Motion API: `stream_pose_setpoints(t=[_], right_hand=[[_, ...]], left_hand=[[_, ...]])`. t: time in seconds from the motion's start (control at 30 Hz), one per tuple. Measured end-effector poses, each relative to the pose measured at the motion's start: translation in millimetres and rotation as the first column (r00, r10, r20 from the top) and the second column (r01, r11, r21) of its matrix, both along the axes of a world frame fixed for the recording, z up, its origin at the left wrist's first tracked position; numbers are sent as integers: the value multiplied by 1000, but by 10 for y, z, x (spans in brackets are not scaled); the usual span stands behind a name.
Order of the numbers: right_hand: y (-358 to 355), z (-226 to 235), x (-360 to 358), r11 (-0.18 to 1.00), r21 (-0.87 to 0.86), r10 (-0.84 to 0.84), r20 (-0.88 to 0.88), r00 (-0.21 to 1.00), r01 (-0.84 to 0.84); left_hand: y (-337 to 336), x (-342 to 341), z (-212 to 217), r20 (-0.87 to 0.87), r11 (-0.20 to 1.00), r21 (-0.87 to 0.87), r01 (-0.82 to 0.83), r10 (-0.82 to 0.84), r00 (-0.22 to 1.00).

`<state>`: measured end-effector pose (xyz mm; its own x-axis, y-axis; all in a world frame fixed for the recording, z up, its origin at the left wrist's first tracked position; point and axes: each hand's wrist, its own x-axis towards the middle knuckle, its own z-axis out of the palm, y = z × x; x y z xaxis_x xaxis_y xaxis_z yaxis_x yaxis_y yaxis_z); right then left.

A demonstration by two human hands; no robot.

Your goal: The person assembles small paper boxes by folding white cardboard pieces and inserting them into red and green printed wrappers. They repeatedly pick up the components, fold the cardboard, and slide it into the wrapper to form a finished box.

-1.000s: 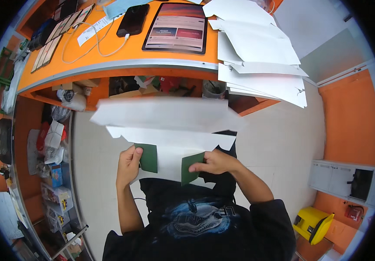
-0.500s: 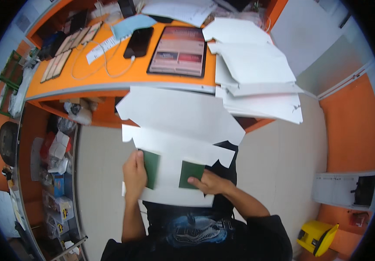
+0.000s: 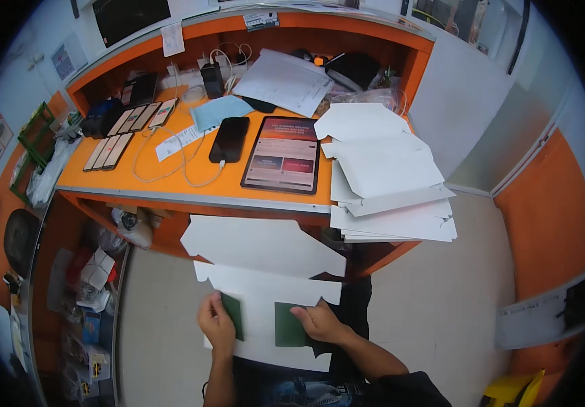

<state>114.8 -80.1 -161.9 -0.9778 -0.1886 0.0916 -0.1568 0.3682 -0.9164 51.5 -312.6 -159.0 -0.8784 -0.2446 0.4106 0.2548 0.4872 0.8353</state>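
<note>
A white die-cut cardboard box blank (image 3: 258,241) lies before me at the desk's front, its lower part over my lap. Two green flaps show on it, a narrow left one (image 3: 233,319) and a squarer right one (image 3: 288,325). My left hand (image 3: 216,319) grips the left edge, thumb upward along the green flap. At the right edge, my right hand (image 3: 322,321) pinches the other flap, with its thumb on the green face and its fingers hidden behind. A flat stack of similar white blanks (image 3: 394,169) rests on the desk's right end, overhanging the front edge.
The orange desk (image 3: 164,166) also carries a tablet (image 3: 282,156), a black phone (image 3: 229,139) on a white cable, a blue face mask (image 3: 221,112), papers (image 3: 284,81) and several phones (image 3: 109,150) at the left. Shelves with bags and boxes (image 3: 92,325) stand left.
The view has tilted up, so the desk, the blank and my hands sit lower in the picture. Both hands keep their hold on the green flaps.
</note>
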Motion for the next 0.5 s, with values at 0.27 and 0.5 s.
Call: stream_pose_setpoints(t=[0.27, 0.5], right_hand=[[-100, 527, -279, 935, 106, 341, -15, 940, -337], [-53, 933, -330, 856, -16, 516, -33, 856, -517]], left_hand=[[295, 709, 491, 225, 761, 545, 352, -537, 813], [140, 664, 720, 128, 611, 718, 333, -586, 800]])
